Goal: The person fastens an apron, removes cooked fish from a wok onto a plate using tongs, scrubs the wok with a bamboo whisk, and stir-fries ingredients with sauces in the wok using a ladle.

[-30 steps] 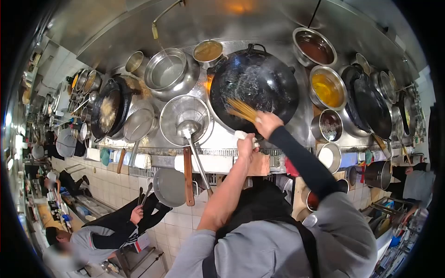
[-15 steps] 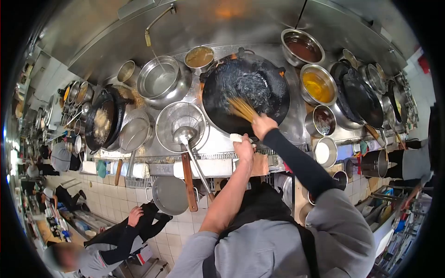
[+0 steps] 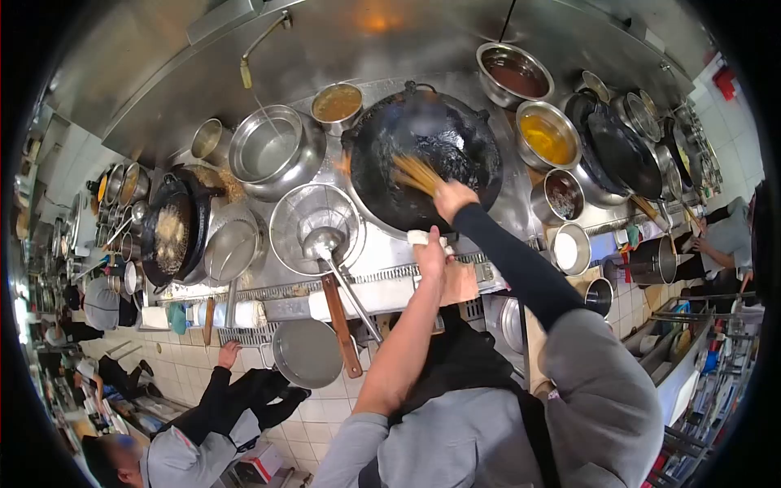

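My right hand point(image 3: 455, 200) is closed around a bamboo wok brush point(image 3: 416, 174), whose bristles reach into a large black wok point(image 3: 464, 154). Wet, shiny patches show on the wok's inner surface. At the near rim, my left hand point(image 3: 431, 255) grips a folded white cloth point(image 3: 418, 237); whether a wok handle lies under it is hidden. To the left of this hand, a ladle point(image 3: 324, 242) rests in a wire strainer point(image 3: 281, 224) with a wooden handle.
A steel pot of water point(image 3: 268, 146) and a pot of brownish liquid point(image 3: 337, 106) stand left of the wok. Bowls of red liquid point(image 3: 516, 71) and yellow oil point(image 3: 547, 138) sit right. Another wok point(image 3: 171, 236) is far left. A co-worker point(image 3: 195, 455) is behind at lower left.
The brush has swept slightly within the wok, and its bristles look less blurred. My left hand stays at the near rim. The view has shifted a little; the co-worker's arm has moved.
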Motion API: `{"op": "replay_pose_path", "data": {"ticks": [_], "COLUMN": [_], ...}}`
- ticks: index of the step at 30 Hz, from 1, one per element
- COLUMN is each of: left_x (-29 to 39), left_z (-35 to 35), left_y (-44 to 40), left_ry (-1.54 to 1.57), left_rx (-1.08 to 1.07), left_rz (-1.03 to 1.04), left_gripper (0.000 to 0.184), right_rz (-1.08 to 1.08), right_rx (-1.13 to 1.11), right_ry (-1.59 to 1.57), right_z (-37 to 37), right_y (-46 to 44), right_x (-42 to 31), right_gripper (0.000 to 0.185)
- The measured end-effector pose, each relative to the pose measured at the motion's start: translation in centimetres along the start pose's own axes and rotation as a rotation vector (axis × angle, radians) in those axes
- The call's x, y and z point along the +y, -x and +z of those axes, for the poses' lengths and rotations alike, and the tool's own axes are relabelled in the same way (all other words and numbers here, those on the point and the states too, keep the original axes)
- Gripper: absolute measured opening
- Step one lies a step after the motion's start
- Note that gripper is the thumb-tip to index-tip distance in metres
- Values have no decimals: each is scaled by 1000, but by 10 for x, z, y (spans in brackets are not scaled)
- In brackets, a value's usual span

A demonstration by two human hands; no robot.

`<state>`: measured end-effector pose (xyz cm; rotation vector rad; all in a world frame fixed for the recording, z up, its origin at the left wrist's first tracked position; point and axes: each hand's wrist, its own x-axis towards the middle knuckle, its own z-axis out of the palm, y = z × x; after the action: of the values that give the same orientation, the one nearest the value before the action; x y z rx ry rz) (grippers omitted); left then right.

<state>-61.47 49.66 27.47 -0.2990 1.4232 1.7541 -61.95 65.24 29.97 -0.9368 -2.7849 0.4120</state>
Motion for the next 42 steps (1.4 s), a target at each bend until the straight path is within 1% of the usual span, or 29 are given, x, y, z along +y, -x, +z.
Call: {"op": "replay_pose_path", "data": {"ticks": [2,3,4,5,6,7,8,10,11,12,13,15,16,17,19,20,21,23,24,25,27,28,29,31,33,34,37,39,42], "left_x": [10,11,6,-5,-6,-2,1,1,23,43,51,76,71,64,48,50,54,40,32,33,22,15,12,5,-5,-11,-9,-2,25], "left_z": [2,5,8,8,12,10,0,-17,-31,-46,-71,-72,-66,-59,-59,-56,-48,-67,-76,-83,-93,-104,-110,-119,-130,-138,-147,-155,-163], "left_y": [11,13,9,2,-7,-10,-9,-28,-27,-30,-49,-35,-31,-26,-16,3,28,48,61,82,105,115,123,137,149,151,158,165,176], "left_ry": [11,44,20,-11,-37,-49,-64,-101,-114,-248,-290,-291,-292,-287,-277,-287,-207,-388,-398,-410,-432,-450,-470,-460,-424,-401,-360,-335,-354], "left_rx": [46,48,53,60,62,36,13,50,12,-1,-98,1,104,210,142,98,62,39,-6,-51,-125,-152,-185,-196,-183,-172,-126,-74,-40], "left_rz": [-75,-100,-87,-76,-54,-41,-34,43,-13,-4,-34,66,134,204,186,190,253,197,138,76,20,17,14,-44,-74,-74,-66,-50,-25], "left_gripper": [25,23,21,20,19,18,19,22,23,24,26,26,28,30,53,54,50,41,39,37,35,34,33,33,32,32,33,32,30], "right_rz": [-106,-84,78,79,137,202,250,241,192,176,76,-15,12,89,211,132,-34,-216,-247,-67,180,59,-226,-356,108,148,-109,-305,-195], "right_rx": [-179,-228,-126,-63,-48,-118,-127,-57,28,26,8,-12,75,136,313,283,231,48,146,159,300,144,48,104,193,320,-10,-214,-521], "right_ry": [197,277,254,193,144,164,159,87,38,-45,-89,-86,-80,-201,-284,-255,-274,-250,-225,-358,-380,-210,-213,-259,-345,-387,-257,-304,53], "right_z": [-25,-40,-62,-56,-51,-61,-36,-8,6,4,4,-9,6,12,3,13,14,0,16,8,5,15,13,13,3,6,-4,-43,-108], "right_y": [28,20,4,-28,-62,-81,-98,-89,-75,-54,-33,-19,-40,-67,-88,-88,-77,-55,-75,-87,-92,-87,-73,-66,-86,-87,-48,3,25], "right_x": [30,48,45,60,53,16,-5,-57,-72,-87,-89,-76,-47,-19,-12,-14,-18,-16,7,21,13,5,2,17,33,32,-2,-6,0], "right_gripper": [27,26,26,24,24,25,26,26,22,22,23,28,29,28,28,28,27,29,32,29,25,25,28,28,27,26,28,25,28]}}
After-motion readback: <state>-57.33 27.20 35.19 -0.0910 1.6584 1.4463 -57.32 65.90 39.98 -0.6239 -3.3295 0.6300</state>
